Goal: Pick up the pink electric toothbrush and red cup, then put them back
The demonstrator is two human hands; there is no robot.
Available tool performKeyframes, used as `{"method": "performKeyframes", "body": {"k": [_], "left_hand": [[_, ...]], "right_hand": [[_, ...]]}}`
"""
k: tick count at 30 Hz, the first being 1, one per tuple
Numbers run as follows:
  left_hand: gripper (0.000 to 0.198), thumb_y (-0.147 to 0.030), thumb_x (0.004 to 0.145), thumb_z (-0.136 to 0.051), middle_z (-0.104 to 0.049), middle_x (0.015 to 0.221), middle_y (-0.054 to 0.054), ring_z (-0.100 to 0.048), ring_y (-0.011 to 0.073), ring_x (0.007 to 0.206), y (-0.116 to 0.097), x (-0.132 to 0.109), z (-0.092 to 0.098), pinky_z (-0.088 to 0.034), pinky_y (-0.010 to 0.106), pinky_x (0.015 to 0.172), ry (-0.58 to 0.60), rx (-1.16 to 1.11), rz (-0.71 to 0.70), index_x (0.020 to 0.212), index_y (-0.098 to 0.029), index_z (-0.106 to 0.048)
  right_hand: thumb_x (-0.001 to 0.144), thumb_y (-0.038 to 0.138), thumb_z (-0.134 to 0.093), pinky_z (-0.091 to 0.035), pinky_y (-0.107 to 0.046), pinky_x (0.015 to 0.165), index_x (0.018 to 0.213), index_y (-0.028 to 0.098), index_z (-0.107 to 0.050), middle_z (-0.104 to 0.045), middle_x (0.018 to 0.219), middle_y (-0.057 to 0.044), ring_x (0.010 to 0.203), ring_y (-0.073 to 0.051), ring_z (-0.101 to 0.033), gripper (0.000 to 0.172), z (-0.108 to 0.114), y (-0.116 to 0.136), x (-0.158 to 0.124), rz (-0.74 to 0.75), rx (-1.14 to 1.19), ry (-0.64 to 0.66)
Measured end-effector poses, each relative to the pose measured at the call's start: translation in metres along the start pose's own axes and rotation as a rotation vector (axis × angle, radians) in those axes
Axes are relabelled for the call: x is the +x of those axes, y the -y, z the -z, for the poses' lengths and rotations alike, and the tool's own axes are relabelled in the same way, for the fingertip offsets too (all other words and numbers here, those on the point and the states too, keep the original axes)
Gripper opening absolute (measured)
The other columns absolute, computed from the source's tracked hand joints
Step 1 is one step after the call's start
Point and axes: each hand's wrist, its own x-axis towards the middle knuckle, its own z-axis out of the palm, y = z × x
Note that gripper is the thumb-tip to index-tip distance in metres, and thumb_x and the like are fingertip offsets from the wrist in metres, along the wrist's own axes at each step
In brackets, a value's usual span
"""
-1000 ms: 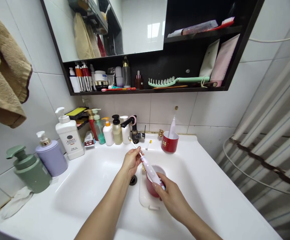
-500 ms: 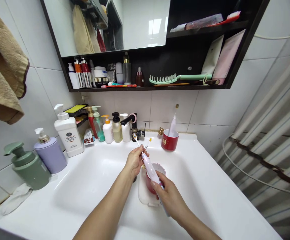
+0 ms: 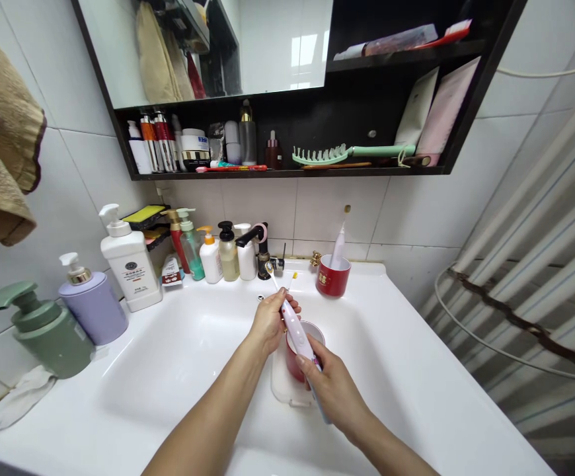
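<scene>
1. Location: electric toothbrush (image 3: 295,328), tilted, above sink basin (image 3: 168,357), overlapping red cup (image 3: 294,365) in view; contact with cup unclear.
2. Left hand (image 3: 270,318): gripping around base of thin neck (image 3: 274,281).
3. Right hand (image 3: 334,380): gripping lower handle.
4. Handling: probably light and rigid; smooth casing likely slippery when wet.
5. Hold: best by thick handle; lightly at neck, presumably weaker.

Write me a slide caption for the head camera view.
The left hand and right hand hold a pale electric toothbrush above the sink, where a red cup stands.
</scene>
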Motion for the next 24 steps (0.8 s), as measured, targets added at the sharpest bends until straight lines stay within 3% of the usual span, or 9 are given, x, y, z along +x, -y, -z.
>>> {"method": "performKeyframes", "body": {"k": [6, 14, 19, 21, 24], "left_hand": [[0.022, -0.034, 0.063, -0.05, -0.051, 0.051, 0.0, -0.05, 0.0091, 0.048, 0.0, -0.002, -0.002, -0.041, 0.022, 0.049, -0.012, 0.003, -0.081, 0.061, -0.012, -0.048], [0.02, -0.032, 0.063, -0.049, -0.05, 0.05, -0.001, -0.049, 0.0084, 0.047, 0.001, -0.002, 0.0, -0.041, 0.023, 0.049, 0.064, 0.027, -0.036, 0.057, -0.014, -0.045], [0.023, -0.035, 0.06, -0.051, -0.051, 0.052, 0.0, -0.049, 0.0089, 0.048, 0.003, -0.006, -0.005, -0.039, 0.023, 0.05, 0.134, 0.066, -0.034, 0.057, -0.013, -0.046], [0.024, -0.036, 0.061, -0.05, -0.053, 0.058, 0.002, -0.05, 0.0091, 0.051, 0.002, -0.008, -0.006, -0.038, 0.022, 0.052, 0.155, 0.079, -0.043, 0.061, -0.012, -0.049], [0.022, -0.034, 0.062, -0.049, -0.054, 0.07, 0.004, -0.05, 0.0097, 0.059, 0.002, -0.01, -0.001, -0.037, 0.022, 0.055, 0.095, 0.148, -0.129, 0.071, -0.013, -0.052]], "right_hand": [[0.067, 0.03, -0.04, -0.035, -0.021, 0.049, 0.107, 0.022, -0.041, -0.044, 0.062, 0.002, 0.051, -0.01, -0.038, 0.041, 0.001, -0.001, 0.001, 0.048, 0.02, -0.039], [0.069, 0.034, -0.04, -0.029, -0.018, 0.041, 0.107, 0.022, -0.036, -0.037, 0.055, 0.005, 0.043, -0.006, -0.034, 0.04, -0.002, 0.002, -0.002, -0.056, 0.233, 0.097], [0.069, 0.039, -0.04, -0.029, -0.018, 0.039, 0.086, 0.018, -0.043, -0.04, 0.054, 0.005, 0.041, -0.005, -0.035, 0.027, -0.005, 0.004, -0.005, -0.046, 0.303, 0.122], [0.069, 0.04, -0.039, -0.028, -0.017, 0.039, 0.076, 0.017, -0.042, -0.04, 0.052, 0.006, 0.039, -0.005, -0.034, 0.025, -0.004, 0.007, -0.002, -0.011, 0.3, 0.09], [0.071, 0.041, -0.034, -0.031, -0.017, 0.039, 0.075, 0.017, -0.039, -0.044, 0.053, 0.004, 0.04, -0.005, -0.036, 0.025, 0.005, 0.014, 0.016, 0.084, 0.225, -0.102]]}}
